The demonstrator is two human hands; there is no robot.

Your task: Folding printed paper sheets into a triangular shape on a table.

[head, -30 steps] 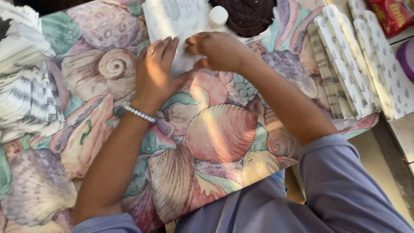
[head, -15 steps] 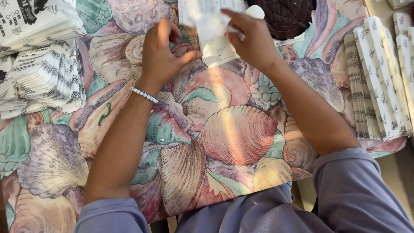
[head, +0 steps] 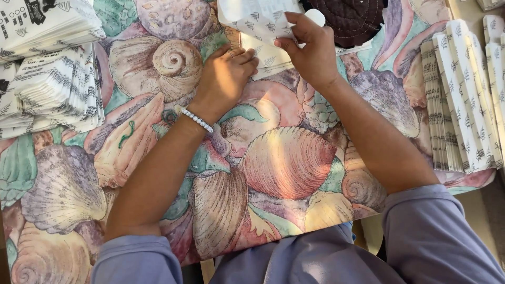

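From the head camera, the left hand (head: 223,79) now presses knuckles-down on the printed paper sheet (head: 263,37) lying on the shell-patterned cloth (head: 284,163), while the right hand (head: 313,50) has lifted and pinches the sheet's upper flap, so a fold looks under way.

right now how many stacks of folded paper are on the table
3 at least: one stack at the top left corner, one just below it at left, and one row along the right edge. More may lie out of frame.
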